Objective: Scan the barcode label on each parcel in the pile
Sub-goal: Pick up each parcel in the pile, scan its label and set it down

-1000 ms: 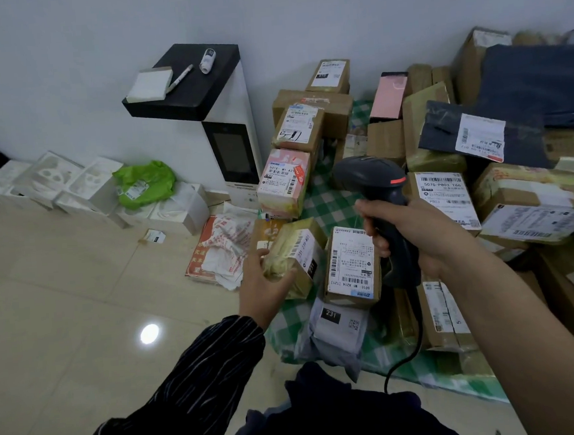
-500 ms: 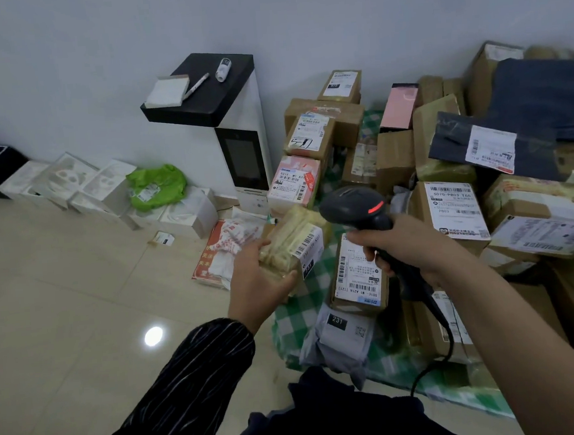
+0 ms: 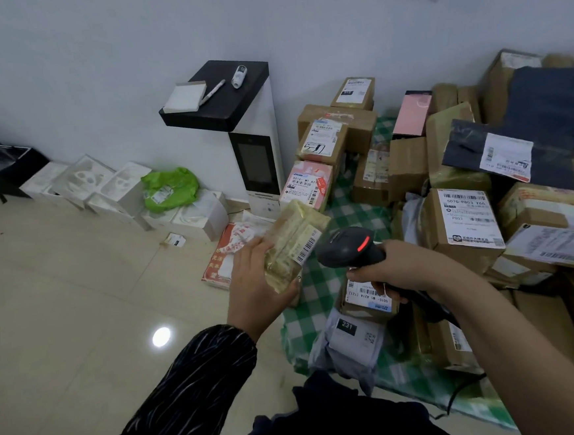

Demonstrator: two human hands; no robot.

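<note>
My left hand [image 3: 258, 281] grips a small yellowish taped parcel [image 3: 291, 241] and holds it up over the floor's edge, its white barcode label turned to the right. My right hand [image 3: 393, 270] grips a black handheld scanner [image 3: 346, 248] by its handle; a red light glows on the scanner's head, which points left at the label from close by. Below the scanner lies a brown labelled box [image 3: 367, 296], and a grey bag parcel marked 231 [image 3: 348, 343] lies in front of it. A pile of brown cardboard parcels [image 3: 464, 224] fills the right side on a green checked cloth [image 3: 354, 212].
A white kiosk with a black top [image 3: 257, 158] stands against the wall, bearing a notepad, a pen and a small device. White boxes [image 3: 104, 187] and a green bag [image 3: 170, 188] line the wall at left. A red-and-white packet [image 3: 230, 252] lies on the tiled floor.
My left hand has lifted the yellowish parcel off the pile and turned its label to the right. The scanner has swung left and down toward that label, and its red light now shows.
</note>
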